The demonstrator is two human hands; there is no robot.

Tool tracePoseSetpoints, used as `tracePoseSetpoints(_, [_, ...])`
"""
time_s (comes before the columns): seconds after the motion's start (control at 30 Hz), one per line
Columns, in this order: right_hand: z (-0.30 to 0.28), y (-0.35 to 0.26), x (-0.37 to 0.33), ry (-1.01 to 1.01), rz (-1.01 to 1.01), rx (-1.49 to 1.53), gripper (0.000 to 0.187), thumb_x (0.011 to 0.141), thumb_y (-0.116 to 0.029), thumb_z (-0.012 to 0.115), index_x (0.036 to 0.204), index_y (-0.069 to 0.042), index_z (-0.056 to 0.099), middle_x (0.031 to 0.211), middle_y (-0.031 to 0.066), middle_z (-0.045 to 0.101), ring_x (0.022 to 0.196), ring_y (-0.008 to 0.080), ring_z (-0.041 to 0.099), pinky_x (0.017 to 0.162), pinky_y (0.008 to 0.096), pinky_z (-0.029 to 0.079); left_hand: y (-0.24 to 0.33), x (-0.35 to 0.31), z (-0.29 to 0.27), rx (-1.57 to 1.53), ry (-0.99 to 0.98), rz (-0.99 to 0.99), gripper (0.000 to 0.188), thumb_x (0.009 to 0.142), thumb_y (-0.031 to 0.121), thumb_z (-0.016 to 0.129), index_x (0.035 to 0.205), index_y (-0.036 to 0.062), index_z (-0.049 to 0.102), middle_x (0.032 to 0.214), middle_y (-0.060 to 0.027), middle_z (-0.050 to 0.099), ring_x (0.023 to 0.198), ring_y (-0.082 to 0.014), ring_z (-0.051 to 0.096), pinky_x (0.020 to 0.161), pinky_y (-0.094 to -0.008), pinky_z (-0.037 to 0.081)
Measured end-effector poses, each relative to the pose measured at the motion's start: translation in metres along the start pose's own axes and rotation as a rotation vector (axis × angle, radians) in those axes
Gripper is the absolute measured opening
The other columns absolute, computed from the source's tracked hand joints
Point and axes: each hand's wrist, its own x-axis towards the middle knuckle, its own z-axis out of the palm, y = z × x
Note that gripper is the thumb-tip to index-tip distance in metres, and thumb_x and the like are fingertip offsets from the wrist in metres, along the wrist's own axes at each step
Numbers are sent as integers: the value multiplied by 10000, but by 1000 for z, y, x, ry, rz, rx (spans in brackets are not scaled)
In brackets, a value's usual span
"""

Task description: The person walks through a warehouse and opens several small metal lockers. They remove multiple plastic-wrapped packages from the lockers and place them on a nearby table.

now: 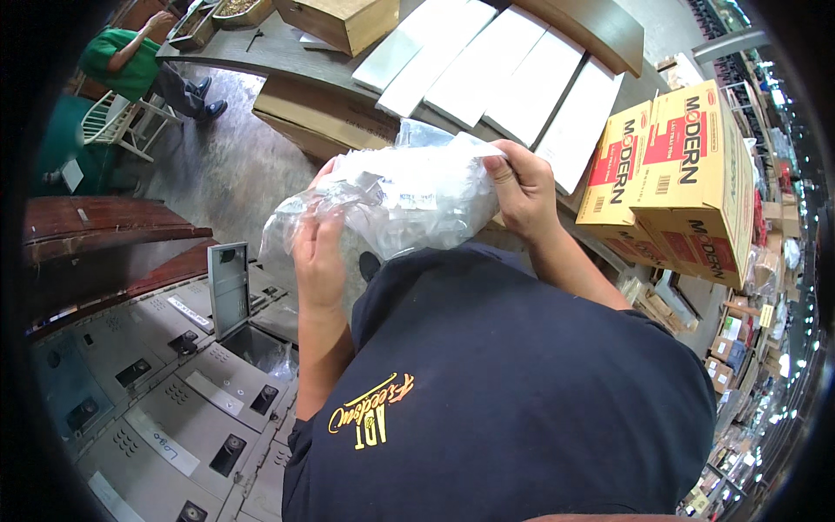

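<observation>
A crumpled clear plastic bag (pixel 404 191) with something white inside is held up in front of my chest. My left hand (pixel 318 239) grips its left end, the fingers partly seen through the film. At the bag's right end, my right hand (pixel 524 187) pinches the edge between thumb and fingers. A small printed label shows through the plastic; what else lies inside I cannot make out. To the lower left, one grey locker door (pixel 229 290) stands open, with clear plastic (pixel 280 361) in the compartment behind it.
Long white boards (pixel 470 65) lie on a dark table ahead, beside a wooden box (pixel 344 22). Yellow-and-red cartons (pixel 678 183) are stacked at the right. Grey lockers (pixel 196 400) line the left. A person in a green shirt (pixel 122 65) is at the far left, near a white chair (pixel 111 122).
</observation>
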Motion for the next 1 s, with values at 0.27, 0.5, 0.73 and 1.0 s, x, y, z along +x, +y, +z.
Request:
tracePoseSetpoints(0.27, [41, -20, 12, 34, 71, 156, 256, 1051, -220, 611, 1027, 20, 694, 864, 56, 686, 794, 110, 606, 713, 263, 482, 26, 52, -16, 326, -144, 136, 524, 869, 295, 847, 1242, 3, 623, 1116, -71, 669, 1017, -151, 623, 896, -312, 512])
tracePoseSetpoints(0.5, [38, -45, 35, -103, 78, 259, 317, 967, -211, 703, 1187, 10, 648, 1022, 58, 688, 921, 125, 616, 834, 281, 492, 59, 104, -30, 63, -605, -83, 404, 886, 245, 827, 1178, 23, 659, 1042, -37, 701, 983, -113, 627, 861, -269, 513])
tracePoseSetpoints(0.73, [46, -94, 64, -672, 161, 82, 394, 885, -147, 814, 1217, 5, 666, 1071, 40, 708, 996, 116, 637, 894, 298, 509, 100, 153, -20, 261, -1028, 8, 454, 863, 329, 834, 1134, 12, 656, 977, -31, 673, 936, -116, 623, 827, -269, 503])
tracePoseSetpoints(1.0, [80, -107, 42, -628, 349, 549, 312, 935, -112, 726, 1204, 11, 628, 1064, 42, 703, 956, 107, 656, 837, 271, 518, 118, 173, -30, 356, -1197, -29, 480, 765, 346, 890, 1061, 16, 706, 983, -54, 704, 938, -141, 664, 822, -277, 529])
